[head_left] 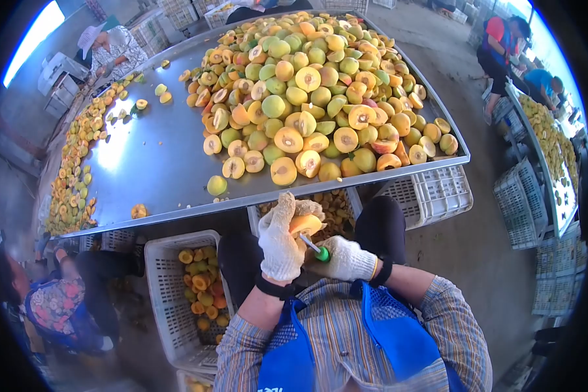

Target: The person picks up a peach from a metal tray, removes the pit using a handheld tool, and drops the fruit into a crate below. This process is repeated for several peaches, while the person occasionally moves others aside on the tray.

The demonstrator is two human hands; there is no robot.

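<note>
My left hand [279, 243], in a white knit glove, is closed around a yellow peach half [305, 225] just in front of the table's near edge. My right hand [351, 259], gloved the same way, grips a pitting tool with a green handle [322, 254] and a thin metal shaft. The shaft's tip meets the cut fruit; its exact end is hidden. Ahead on the metal table [170, 153] lies a big heap of whole and halved peaches [300, 85].
Left of my legs stands a white crate [166, 294] with peach halves. Another crate [356, 202] with pits or scraps sits under the table edge between my knees. A white crate [441, 196] is at right. Co-workers sit at left [65, 294] and far left [114, 49].
</note>
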